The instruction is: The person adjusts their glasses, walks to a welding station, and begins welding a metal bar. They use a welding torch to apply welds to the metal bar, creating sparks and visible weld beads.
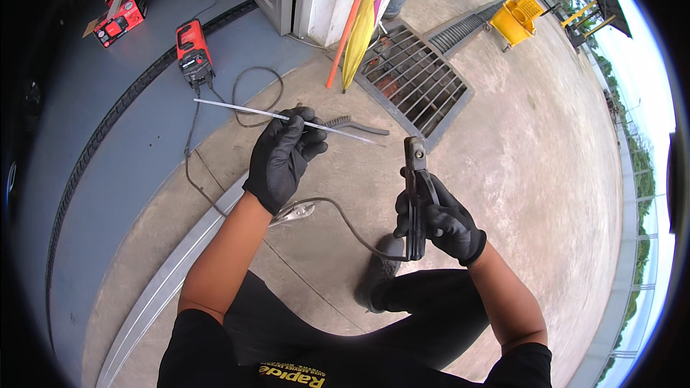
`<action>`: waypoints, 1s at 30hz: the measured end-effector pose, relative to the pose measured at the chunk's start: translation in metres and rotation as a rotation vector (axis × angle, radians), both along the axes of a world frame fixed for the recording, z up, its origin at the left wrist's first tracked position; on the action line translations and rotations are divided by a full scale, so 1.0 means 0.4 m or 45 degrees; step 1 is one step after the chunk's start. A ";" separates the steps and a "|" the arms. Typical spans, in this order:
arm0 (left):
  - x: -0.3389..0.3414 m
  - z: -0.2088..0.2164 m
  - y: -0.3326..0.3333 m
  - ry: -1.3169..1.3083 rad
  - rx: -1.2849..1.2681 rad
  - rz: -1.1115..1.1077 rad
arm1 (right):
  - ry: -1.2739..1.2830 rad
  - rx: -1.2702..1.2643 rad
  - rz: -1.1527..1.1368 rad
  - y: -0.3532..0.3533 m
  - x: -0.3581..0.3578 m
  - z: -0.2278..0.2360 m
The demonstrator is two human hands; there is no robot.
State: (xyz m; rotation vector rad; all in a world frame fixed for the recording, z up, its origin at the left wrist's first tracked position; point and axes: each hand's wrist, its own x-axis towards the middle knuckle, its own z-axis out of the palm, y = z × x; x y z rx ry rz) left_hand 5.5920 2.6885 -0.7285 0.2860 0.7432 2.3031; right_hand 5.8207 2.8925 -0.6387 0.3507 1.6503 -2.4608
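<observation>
My left hand (pixel 284 154), in a black glove, pinches a thin grey welding rod (pixel 237 107) near its middle. The rod slants from upper left to lower right, apart from the other hand. In my gloved right hand (pixel 445 219) is a black electrode holder (pixel 415 194), held upright with its jaw end away from me. A dark cable (pixel 345 219) runs from its lower end to the left. Beyond the left hand a wire brush (pixel 352 125) lies on the concrete, partly behind the rod. Locking pliers (pixel 296 213) lie beside the left wrist, next to a long metal bar (pixel 169 284).
A red and black welding machine (pixel 192 54) stands on the blue floor, its cables trailing toward me. Farther left sits a red box (pixel 118 21). Ahead are a drain grate (pixel 417 79), a folded yellow umbrella (pixel 364 21) and an orange pole (pixel 351 25). A yellow mop bucket (pixel 516 23) stands far right.
</observation>
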 end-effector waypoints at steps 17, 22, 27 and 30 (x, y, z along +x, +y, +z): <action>0.134 0.178 -0.138 0.406 -0.211 0.514 | -0.051 -0.519 0.171 -0.117 -0.080 0.039; 0.137 0.173 -0.138 0.434 -0.200 0.488 | -0.075 -0.514 0.147 -0.119 -0.074 0.044; 0.135 0.181 -0.144 0.475 -0.091 0.519 | -0.098 -0.538 0.203 -0.121 -0.070 0.041; 0.129 0.186 -0.151 0.558 -0.166 0.511 | -0.113 -0.514 0.207 -0.125 -0.070 0.034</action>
